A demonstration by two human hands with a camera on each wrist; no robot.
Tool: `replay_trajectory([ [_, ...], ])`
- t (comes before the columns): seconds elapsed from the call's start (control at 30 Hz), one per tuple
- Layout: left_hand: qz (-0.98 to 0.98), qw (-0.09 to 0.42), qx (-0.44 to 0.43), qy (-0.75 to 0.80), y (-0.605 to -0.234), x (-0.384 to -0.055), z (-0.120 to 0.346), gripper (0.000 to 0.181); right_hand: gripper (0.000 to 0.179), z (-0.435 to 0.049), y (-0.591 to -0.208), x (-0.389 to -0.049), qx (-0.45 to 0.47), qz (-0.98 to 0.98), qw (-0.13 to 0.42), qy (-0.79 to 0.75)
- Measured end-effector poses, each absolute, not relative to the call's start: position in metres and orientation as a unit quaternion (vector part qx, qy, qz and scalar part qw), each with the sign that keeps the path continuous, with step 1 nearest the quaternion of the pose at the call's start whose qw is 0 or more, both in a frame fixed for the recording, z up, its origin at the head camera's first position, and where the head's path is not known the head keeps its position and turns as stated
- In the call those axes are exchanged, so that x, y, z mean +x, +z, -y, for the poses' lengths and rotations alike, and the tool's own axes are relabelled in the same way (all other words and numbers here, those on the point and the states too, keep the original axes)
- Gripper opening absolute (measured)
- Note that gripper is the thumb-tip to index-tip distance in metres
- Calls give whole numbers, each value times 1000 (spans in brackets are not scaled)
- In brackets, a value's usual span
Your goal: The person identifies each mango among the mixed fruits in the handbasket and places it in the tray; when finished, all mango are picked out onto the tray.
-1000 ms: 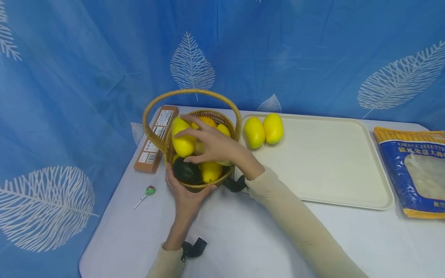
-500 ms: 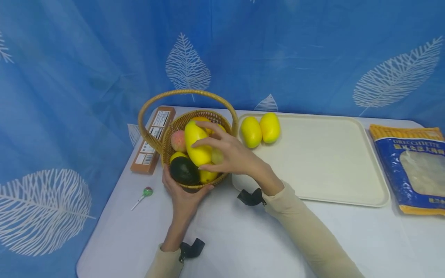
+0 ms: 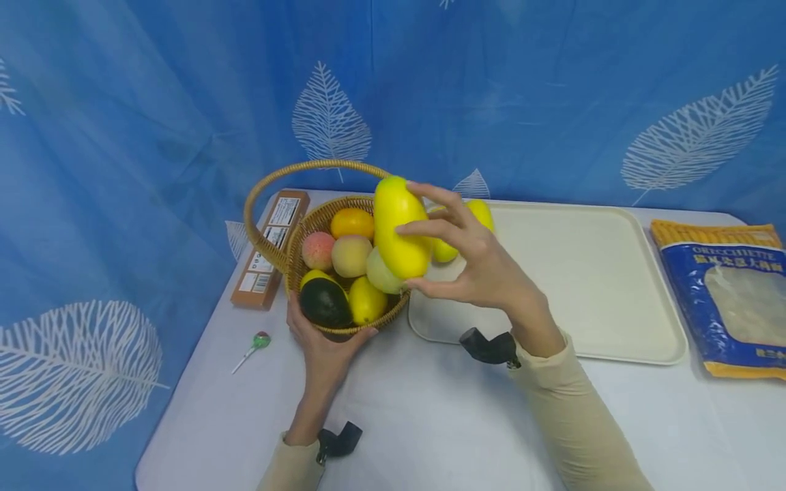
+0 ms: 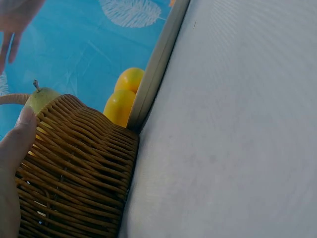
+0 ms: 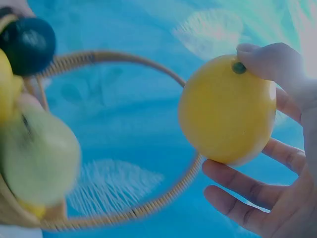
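Observation:
My right hand pinches a yellow mango between thumb and fingers, raised over the right side of the wicker basket. In the right wrist view the thumb presses near the mango's green stem end. My left hand grips the front of the basket, its thumb near the rim in the left wrist view. Inside lie a dark green avocado, a lemon, two peaches, an orange-yellow fruit and a pale green pear, partly hidden by the mango.
Two more mangoes rest at the left end of a cream tray, partly behind my right hand. A pasta bag lies at the far right. Left of the basket are a brown box and a lollipop. The basket handle arches high.
My right hand has lifted the mango out of the basket and carried it right, uncovering the peaches and orange-yellow fruit. The left hand stays on the basket.

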State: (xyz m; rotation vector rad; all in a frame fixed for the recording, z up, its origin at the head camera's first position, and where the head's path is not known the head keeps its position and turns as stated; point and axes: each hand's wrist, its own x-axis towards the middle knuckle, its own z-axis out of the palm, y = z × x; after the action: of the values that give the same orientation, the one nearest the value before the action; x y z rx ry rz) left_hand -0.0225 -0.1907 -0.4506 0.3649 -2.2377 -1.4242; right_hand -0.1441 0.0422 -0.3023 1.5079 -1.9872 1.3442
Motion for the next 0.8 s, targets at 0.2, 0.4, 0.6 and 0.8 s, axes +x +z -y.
replay_trajectory([
  [0.2, 813, 246, 123, -513, -455, -22, 191, 139, 59, -76, -305, -165, 470, 717, 187, 479],
  [0.4, 810, 242, 123, -519, -450, -21, 188, 136, 75, -110, -318, -189, 398, 782, 184, 443],
  [0.6, 801, 236, 120, -538, -424, -17, 178, 130, 79, -143, -349, -215, 296, 825, 121, 467],
  [0.8, 803, 242, 118, -532, -436, -18, 180, 133, 77, -174, -386, -236, 219, 863, 41, 453],
])
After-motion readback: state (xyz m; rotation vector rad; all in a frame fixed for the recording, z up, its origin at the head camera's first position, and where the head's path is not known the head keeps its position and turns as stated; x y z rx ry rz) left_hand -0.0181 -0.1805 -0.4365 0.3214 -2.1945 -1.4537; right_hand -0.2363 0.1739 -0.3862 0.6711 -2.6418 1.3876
